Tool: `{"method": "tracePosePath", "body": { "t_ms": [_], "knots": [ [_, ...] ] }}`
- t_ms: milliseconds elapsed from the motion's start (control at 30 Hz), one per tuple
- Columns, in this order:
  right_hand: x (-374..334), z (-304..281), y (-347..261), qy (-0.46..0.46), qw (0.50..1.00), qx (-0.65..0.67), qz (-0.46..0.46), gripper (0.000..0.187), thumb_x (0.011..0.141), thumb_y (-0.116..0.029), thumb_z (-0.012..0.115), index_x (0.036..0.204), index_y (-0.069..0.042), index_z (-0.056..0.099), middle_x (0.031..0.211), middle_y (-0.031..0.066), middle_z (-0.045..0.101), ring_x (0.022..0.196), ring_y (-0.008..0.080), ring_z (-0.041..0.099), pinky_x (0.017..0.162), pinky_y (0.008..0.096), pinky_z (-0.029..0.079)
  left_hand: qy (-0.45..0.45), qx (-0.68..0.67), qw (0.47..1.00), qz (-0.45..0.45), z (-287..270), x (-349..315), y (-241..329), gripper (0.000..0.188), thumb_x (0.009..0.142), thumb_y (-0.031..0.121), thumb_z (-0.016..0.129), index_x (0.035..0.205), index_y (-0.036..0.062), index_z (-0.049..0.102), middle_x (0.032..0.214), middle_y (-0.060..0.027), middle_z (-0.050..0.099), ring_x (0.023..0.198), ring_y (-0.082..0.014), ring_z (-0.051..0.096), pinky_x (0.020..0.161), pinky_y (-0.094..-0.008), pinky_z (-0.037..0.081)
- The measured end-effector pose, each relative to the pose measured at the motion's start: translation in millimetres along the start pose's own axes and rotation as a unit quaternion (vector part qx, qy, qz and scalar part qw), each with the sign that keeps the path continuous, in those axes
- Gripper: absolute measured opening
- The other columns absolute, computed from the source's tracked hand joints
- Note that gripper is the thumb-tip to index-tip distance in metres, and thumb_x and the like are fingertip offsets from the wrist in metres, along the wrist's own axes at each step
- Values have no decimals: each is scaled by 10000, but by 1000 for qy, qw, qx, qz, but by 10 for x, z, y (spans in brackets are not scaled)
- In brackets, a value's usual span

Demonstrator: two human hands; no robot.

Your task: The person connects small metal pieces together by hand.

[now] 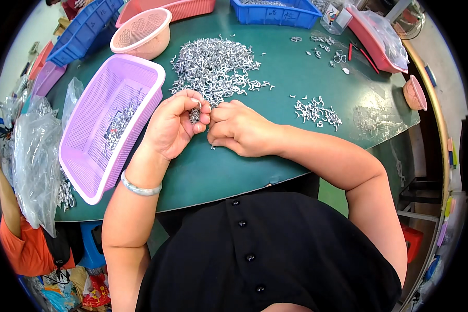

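A large heap of small curved silvery metal pieces [210, 62] lies on the green table [234, 179]. At its near edge, my left hand [178, 122] is closed with its fingers curled round several of these pieces. Right beside it, my right hand [244, 129] is closed in a pinch, fingertips near the left ones; what lies between them is mostly hidden. A tiny metal bit shows just under the right fingertips. To the left, a purple perforated basket [83, 151] holds a smaller pile of dark and silvery metal parts [120, 125].
A smaller scatter of metal pieces [317, 112] lies to the right. Red-handled pliers [366, 57] rest near the far right, by a red basket [372, 39]. Blue crates [275, 16] and a pink colander [140, 44] line the far side. Plastic bags [36, 156] and another person in orange [26, 249] are at left.
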State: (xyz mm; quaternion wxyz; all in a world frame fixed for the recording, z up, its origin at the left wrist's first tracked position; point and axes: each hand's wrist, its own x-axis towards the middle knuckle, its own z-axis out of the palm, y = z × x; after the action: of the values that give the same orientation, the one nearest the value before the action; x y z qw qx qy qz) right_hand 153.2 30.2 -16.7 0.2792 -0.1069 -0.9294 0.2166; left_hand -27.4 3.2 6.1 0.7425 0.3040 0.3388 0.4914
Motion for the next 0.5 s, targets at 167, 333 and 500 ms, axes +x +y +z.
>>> {"method": "tracePosePath", "body": {
  "t_ms": [167,333,500],
  "knots": [
    [33,-116,0,-3,993,74,91,31,736,-89,582,748,-61,585,755,75,532,782,268,524,699,378,410,6,-12,1000,8,-7,-12,16,132,791,57,418,879,-9,491,784,-111,534,654,-170,524,550,-238,467],
    [15,-180,28,54,992,91,74,67,782,-97,564,786,-30,568,758,99,528,771,283,518,694,375,413,4,3,1000,6,0,-19,14,143,788,70,432,891,-9,493,798,-104,534,666,-164,520,546,-231,455],
    [-5,-214,47,63,979,143,130,103,811,-113,549,795,-12,563,762,100,526,765,259,513,695,347,415,24,150,988,-25,75,-50,23,77,808,123,547,798,48,547,689,-23,545,563,-87,506,472,-189,388]
  ]
}}
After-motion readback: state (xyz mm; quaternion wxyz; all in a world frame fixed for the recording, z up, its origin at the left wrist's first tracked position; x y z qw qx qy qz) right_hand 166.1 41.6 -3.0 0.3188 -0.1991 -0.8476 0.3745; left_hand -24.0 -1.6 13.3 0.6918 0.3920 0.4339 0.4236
